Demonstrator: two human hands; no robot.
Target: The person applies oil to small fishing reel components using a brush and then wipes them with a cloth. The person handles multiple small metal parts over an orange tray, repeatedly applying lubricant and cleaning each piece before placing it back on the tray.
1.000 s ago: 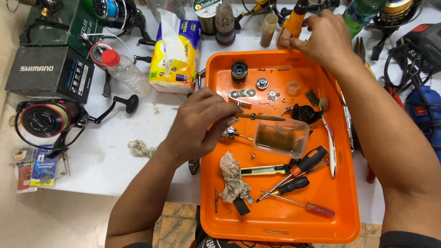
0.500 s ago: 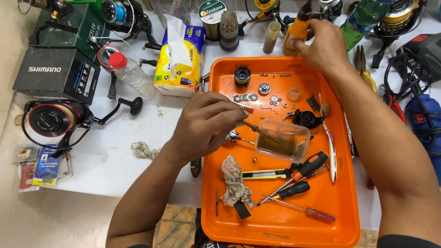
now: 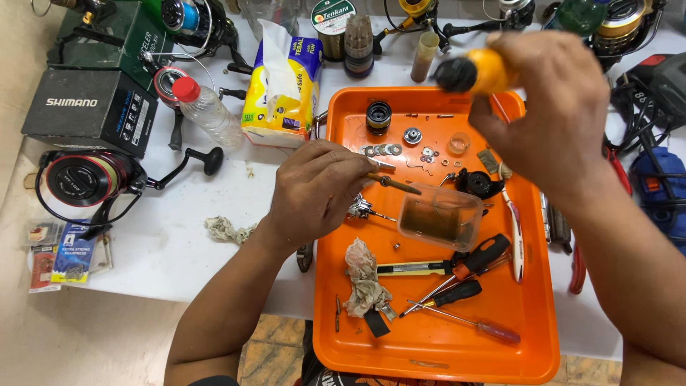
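Note:
My left hand (image 3: 318,187) hovers over the left edge of the orange tray (image 3: 443,350), pinching a thin brown brush (image 3: 396,184) and a small metal reel part (image 3: 361,209); the brush tip points at a clear plastic tub (image 3: 437,216) of brownish liquid. My right hand (image 3: 550,107) is raised above the tray's far right corner, gripping an orange bottle with a black cap (image 3: 471,71). On the tray lie washers (image 3: 382,150), a black reel piece (image 3: 477,183), screwdrivers (image 3: 457,275) and a dirty rag (image 3: 364,275).
On the white table stand a tissue pack (image 3: 282,82), a small water bottle (image 3: 207,111), a black box (image 3: 89,111) and a spinning reel (image 3: 82,179). More reels, spools and bottles line the far edge. Pliers (image 3: 577,268) and a blue tool (image 3: 657,189) lie right of the tray.
My right hand has lifted the orange bottle from the table's far edge and brought it over the tray. My left hand stays over the tray with the brush.

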